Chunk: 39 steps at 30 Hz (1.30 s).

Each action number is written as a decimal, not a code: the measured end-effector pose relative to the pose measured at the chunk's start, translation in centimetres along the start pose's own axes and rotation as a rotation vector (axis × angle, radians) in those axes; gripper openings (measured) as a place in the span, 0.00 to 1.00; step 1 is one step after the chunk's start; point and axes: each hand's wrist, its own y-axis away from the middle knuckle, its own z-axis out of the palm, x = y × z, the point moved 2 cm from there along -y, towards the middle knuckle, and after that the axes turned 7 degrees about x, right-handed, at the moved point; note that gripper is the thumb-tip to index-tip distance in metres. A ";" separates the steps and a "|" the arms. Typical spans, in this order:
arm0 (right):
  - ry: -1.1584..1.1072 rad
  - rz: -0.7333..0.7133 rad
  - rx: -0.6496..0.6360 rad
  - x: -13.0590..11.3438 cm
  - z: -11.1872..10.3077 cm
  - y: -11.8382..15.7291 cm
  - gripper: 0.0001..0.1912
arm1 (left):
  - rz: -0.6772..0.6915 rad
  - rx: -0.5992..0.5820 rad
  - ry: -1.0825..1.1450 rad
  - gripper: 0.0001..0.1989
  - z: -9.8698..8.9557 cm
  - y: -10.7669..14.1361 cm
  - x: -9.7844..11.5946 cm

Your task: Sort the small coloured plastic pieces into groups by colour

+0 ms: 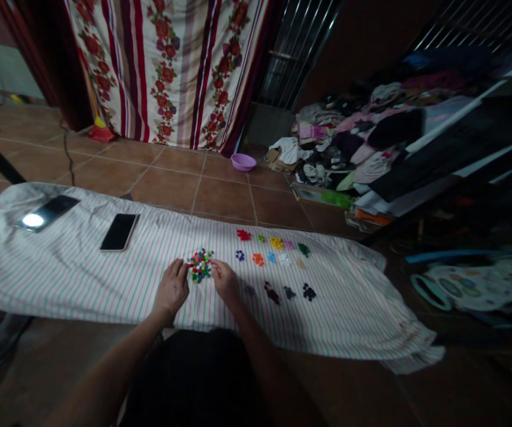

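Observation:
A mixed pile of small coloured pieces [200,265] lies on the striped cloth [158,302]. My left hand [174,286] rests at the pile's left edge, its fingers bent together; whatever they hold is too small to make out. At the right edge, my right hand [225,279] has its fingertips pinched, and their contents are hidden. Further right are small single-colour groups, among them red pieces [244,235], yellow pieces [276,243], orange pieces [258,259], dark blue pieces [239,255], dark green pieces [304,250] and black pieces [309,292].
A dark-screened phone [120,232] lies left of the pile, and a second shiny device [48,213] reflects light at the far left. Beyond the cloth, a purple basin [243,162] sits on the tiled floor near a heap of clothes [358,139].

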 end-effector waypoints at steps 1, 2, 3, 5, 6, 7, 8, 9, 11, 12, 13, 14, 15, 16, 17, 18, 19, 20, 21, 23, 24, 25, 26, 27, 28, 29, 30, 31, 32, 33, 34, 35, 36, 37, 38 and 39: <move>0.012 0.000 0.010 0.1 0.0 -0.6 0.17 | -0.004 -0.005 -0.001 0.18 0.0 0.0 0.0; 0.032 0.008 0.017 0.2 0.1 -1.2 0.17 | -0.008 -0.010 0.001 0.18 0.0 -0.1 0.1; 0.058 0.019 0.018 0.3 0.1 -1.9 0.17 | -0.011 -0.012 0.003 0.18 0.0 -0.1 0.1; 0.115 0.040 -0.001 0.3 0.3 -3.3 0.17 | -0.012 -0.012 0.006 0.18 0.1 -0.1 0.1; 0.142 0.042 -0.017 0.3 0.4 -4.0 0.17 | -0.010 -0.008 0.009 0.18 0.1 -0.1 0.1; 0.165 0.036 -0.036 0.2 0.5 -4.6 0.17 | -0.009 -0.002 0.011 0.18 0.2 -0.1 0.1; 0.184 0.024 -0.059 0.1 0.7 -5.1 0.17 | -0.007 0.002 0.013 0.18 0.2 -0.1 0.0; 0.201 0.012 -0.083 0.0 0.8 -5.6 0.17 | -0.005 0.004 0.014 0.18 0.2 -0.1 0.0; 0.236 0.000 -0.134 -0.2 1.1 -6.3 0.18 | -0.004 0.001 0.006 0.19 0.3 -0.1 0.0; 0.254 0.002 -0.161 -0.2 1.2 -6.5 0.17 | -0.004 -0.003 0.001 0.19 0.3 -0.1 -0.1; 0.270 0.007 -0.184 -0.3 1.4 -6.7 0.17 | -0.003 -0.008 -0.003 0.18 0.3 -0.1 0.0; 0.283 0.012 -0.202 -0.3 1.5 -6.8 0.16 | -0.004 -0.012 -0.005 0.18 0.3 -0.1 0.0; 0.291 0.012 -0.215 -0.3 1.6 -6.9 0.15 | -0.006 -0.015 -0.004 0.18 0.2 -0.2 0.0; 0.294 0.009 -0.223 -0.3 1.7 -6.9 0.14 | -0.008 -0.018 -0.001 0.18 0.2 -0.2 0.0; 0.294 0.004 -0.227 -0.3 1.8 -6.9 0.13 | -0.010 -0.018 0.001 0.18 0.2 -0.2 0.1; 0.293 -0.002 -0.227 -0.3 1.9 -6.9 0.12 | -0.011 -0.017 0.001 0.17 0.2 -0.2 0.1; 0.294 -0.007 -0.224 -0.3 1.9 -6.9 0.11 | -0.011 -0.015 -0.001 0.17 0.2 -0.2 0.1; 0.294 -0.012 -0.218 -0.3 1.9 -6.9 0.10 | -0.009 -0.011 -0.005 0.17 0.2 -0.2 0.1; 0.292 -0.015 -0.206 -0.3 1.9 -6.8 0.10 | -0.007 -0.008 -0.009 0.17 0.2 -0.2 0.2; 0.275 -0.016 -0.164 -0.3 1.8 -6.7 0.09 | 0.000 -0.007 -0.010 0.17 0.2 -0.2 0.2; 0.257 -0.013 -0.138 -0.2 1.8 -6.7 0.09 | 0.003 -0.007 -0.008 0.17 0.2 -0.2 0.2; 0.230 -0.011 -0.115 -0.2 1.9 -6.5 0.09 | 0.005 -0.007 -0.004 0.17 0.2 -0.2 0.2; 0.194 -0.009 -0.096 -0.1 2.0 -6.4 0.09 | 0.005 -0.007 0.000 0.18 0.2 -0.2 0.1; 0.150 -0.005 -0.081 0.0 2.1 -6.2 0.10 | 0.003 -0.005 0.003 0.18 0.2 -0.2 0.1; 0.099 0.004 -0.070 0.1 2.3 -6.0 0.10 | 0.001 -0.002 0.006 0.18 0.2 -0.2 0.1; 0.043 0.022 -0.057 0.3 2.4 -5.9 0.10 | 0.000 0.002 0.008 0.18 0.1 -0.2 0.1; -0.015 0.047 -0.039 0.6 2.5 -5.7 0.11 | -0.001 0.004 0.010 0.18 0.1 -0.2 0.1; -0.070 0.079 -0.015 0.9 2.6 -5.6 0.11 | -0.002 0.004 0.010 0.18 0.1 -0.2 0.1; -0.117 0.114 0.018 1.3 2.7 -5.5 0.11 | -0.002 0.003 0.009 0.18 0.1 -0.2 0.1; -0.155 0.147 0.054 1.7 2.7 -5.5 0.12 | -0.003 0.000 0.007 0.17 0.1 -0.2 0.1; -0.180 0.175 0.089 2.0 2.6 -5.5 0.12 | -0.003 -0.004 0.005 0.17 0.1 -0.2 0.1; -0.193 0.197 0.118 2.4 2.6 -5.6 0.12 | -0.004 -0.008 0.004 0.17 0.1 -0.1 0.1; -0.195 0.212 0.137 2.6 2.6 -5.6 0.12 | -0.004 -0.009 0.004 0.18 0.1 -0.1 0.1; -0.189 0.219 0.144 2.7 2.6 -5.6 0.11 | -0.005 -0.009 0.005 0.18 0.1 -0.1 0.1; -0.175 0.220 0.143 2.7 2.7 -5.6 0.11 | -0.004 -0.009 0.006 0.18 0.1 -0.2 0.1; -0.156 0.217 0.141 2.5 2.9 -5.5 0.11 | -0.004 -0.009 0.007 0.18 0.1 -0.2 0.1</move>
